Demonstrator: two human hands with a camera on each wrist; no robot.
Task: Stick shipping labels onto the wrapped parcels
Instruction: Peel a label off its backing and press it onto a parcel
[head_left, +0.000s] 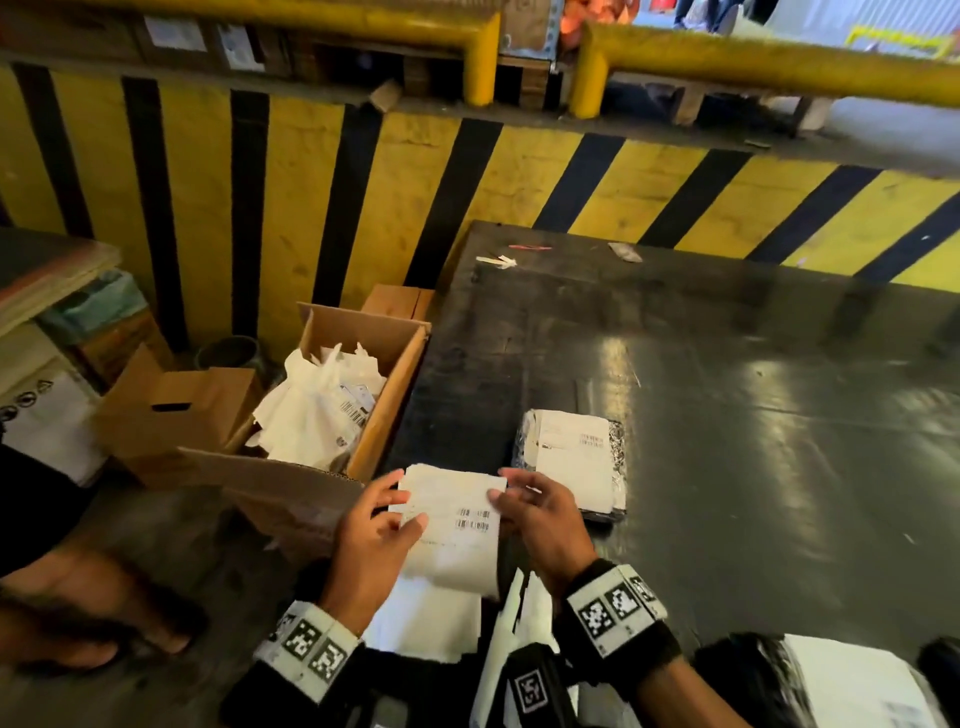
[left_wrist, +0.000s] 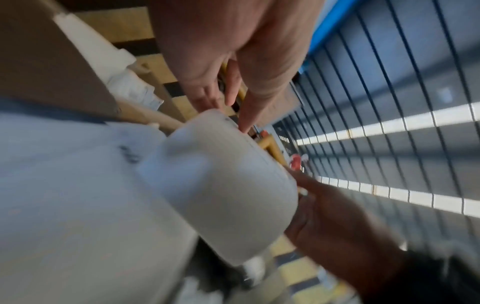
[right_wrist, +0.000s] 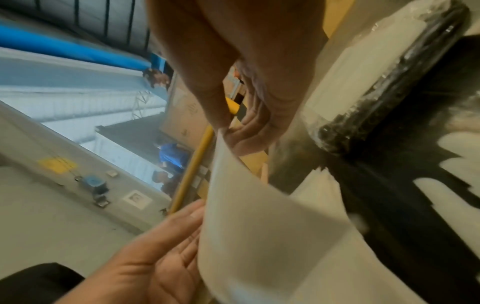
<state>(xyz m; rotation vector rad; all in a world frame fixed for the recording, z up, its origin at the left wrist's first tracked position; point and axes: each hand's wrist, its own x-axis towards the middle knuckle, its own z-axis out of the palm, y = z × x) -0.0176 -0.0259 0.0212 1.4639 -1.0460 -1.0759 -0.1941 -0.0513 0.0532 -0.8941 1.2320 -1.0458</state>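
A white shipping label (head_left: 451, 525) with barcodes hangs in the air over the near edge of the black table (head_left: 727, 415). My left hand (head_left: 402, 501) pinches its left edge, thumb on top. My right hand (head_left: 501, 486) pinches its upper right corner. The label (right_wrist: 259, 216) curls between the two hands, and the right fingertips (right_wrist: 233, 133) nip its corner. A black wrapped parcel (head_left: 571, 457) with a white label stuck on it lies on the table just beyond my right hand. More white sheets (head_left: 426, 623) lie below the held label.
An open cardboard box (head_left: 384, 395) full of crumpled white backing paper stands left of the table. A second wrapped parcel (head_left: 841, 686) lies at the bottom right. A yellow and black striped wall (head_left: 467, 197) stands behind. Another person's foot (head_left: 93, 618) is at the lower left.
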